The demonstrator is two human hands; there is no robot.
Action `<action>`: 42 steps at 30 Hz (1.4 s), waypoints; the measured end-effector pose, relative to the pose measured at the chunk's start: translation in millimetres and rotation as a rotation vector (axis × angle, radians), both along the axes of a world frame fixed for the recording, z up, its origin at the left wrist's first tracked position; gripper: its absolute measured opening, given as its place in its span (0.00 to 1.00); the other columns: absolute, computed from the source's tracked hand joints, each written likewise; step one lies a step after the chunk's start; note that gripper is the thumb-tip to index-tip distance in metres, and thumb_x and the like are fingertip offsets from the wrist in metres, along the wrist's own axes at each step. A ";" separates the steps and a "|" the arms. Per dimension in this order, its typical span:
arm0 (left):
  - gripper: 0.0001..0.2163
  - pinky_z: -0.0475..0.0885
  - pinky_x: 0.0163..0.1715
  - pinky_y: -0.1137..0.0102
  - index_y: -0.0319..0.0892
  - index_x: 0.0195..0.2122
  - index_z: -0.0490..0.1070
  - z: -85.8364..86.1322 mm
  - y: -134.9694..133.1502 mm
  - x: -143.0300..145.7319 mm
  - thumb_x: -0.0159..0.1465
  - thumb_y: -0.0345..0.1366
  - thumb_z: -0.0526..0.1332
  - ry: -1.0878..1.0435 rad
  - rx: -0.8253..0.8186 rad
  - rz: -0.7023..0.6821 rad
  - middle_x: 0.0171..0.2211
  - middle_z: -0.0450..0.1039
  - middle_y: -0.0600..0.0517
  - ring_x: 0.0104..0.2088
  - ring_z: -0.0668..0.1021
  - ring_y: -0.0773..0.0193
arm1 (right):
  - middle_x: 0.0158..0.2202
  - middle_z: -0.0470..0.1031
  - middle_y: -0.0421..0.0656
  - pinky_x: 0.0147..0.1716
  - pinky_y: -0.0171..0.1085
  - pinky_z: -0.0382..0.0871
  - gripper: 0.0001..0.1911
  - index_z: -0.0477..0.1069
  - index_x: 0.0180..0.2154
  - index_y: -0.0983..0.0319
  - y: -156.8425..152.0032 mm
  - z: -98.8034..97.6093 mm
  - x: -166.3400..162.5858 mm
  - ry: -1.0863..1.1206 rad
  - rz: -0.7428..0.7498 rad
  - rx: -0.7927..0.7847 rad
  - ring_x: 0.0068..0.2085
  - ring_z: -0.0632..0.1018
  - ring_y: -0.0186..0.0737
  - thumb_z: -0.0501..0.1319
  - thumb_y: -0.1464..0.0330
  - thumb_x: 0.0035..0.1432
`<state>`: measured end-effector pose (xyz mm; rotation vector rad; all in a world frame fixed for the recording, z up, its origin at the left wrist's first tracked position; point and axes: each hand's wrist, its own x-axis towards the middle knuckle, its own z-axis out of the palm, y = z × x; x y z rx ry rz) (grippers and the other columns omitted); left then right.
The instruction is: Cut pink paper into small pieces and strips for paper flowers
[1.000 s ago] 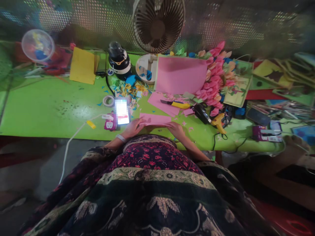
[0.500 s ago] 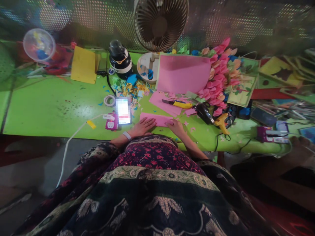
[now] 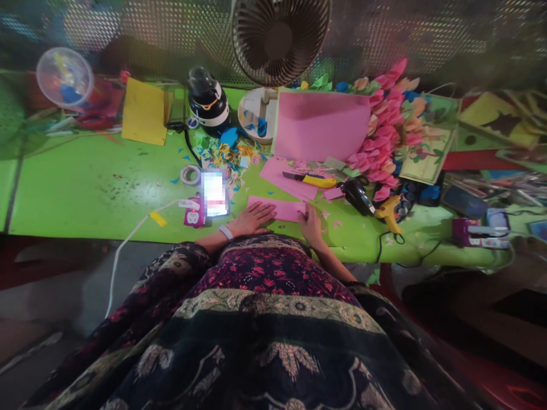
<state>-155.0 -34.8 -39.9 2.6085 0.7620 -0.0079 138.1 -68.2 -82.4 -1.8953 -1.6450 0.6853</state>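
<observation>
A strip of pink paper (image 3: 289,210), apparently folded, lies at the table's front edge close to my body. My left hand (image 3: 255,217) rests flat over its left part, fingers stretched out. At the right end, my right hand (image 3: 311,225) pinches the strip's edge, with its fingertips partly hidden. Just beyond are a pink sheet (image 3: 284,177) and a yellow-handled cutter knife (image 3: 314,180). To the left of my left hand, a lit phone (image 3: 214,193) lies beside a purple power socket (image 3: 194,213) and a roll of tape (image 3: 190,175).
A fan (image 3: 280,42) stands at the back, with a black bottle (image 3: 208,105) to its left. Paper scraps (image 3: 233,156), a large pink sheet (image 3: 320,125) and pink paper petals (image 3: 382,136) cover the middle. A glue gun (image 3: 359,195) lies right. Another person's arm (image 3: 523,267) shows at far right.
The pink strip has shifted slightly right. My right hand has turned more upright at its right end, while my left hand stays flat on it.
</observation>
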 end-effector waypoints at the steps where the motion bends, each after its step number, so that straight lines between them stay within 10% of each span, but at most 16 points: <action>1: 0.33 0.46 0.76 0.53 0.42 0.77 0.50 0.1 0.6 0.1 0.77 0.53 0.49 0.001 -0.003 -0.006 0.77 0.49 0.43 0.77 0.53 0.54 | 0.46 0.79 0.53 0.47 0.50 0.76 0.24 0.70 0.59 0.63 -0.4 -1.1 0.6 0.000 0.008 0.010 0.40 0.78 0.49 0.55 0.59 0.67; 14: 0.32 0.48 0.75 0.52 0.41 0.77 0.51 -2.4 -2.3 1.6 0.77 0.53 0.48 0.024 0.001 -0.013 0.76 0.50 0.42 0.77 0.53 0.54 | 0.57 0.77 0.57 0.59 0.56 0.73 0.25 0.69 0.61 0.62 -4.2 -7.0 2.7 -0.013 0.032 0.033 0.57 0.78 0.55 0.54 0.60 0.67; 42: 0.31 0.46 0.75 0.52 0.43 0.77 0.51 -5.4 -1.6 -2.4 0.77 0.52 0.48 0.007 -0.004 -0.026 0.77 0.50 0.42 0.77 0.54 0.54 | 0.40 0.80 0.50 0.49 0.50 0.75 0.23 0.68 0.60 0.62 -14.1 4.5 -6.6 -0.022 -0.120 0.011 0.41 0.79 0.49 0.52 0.62 0.67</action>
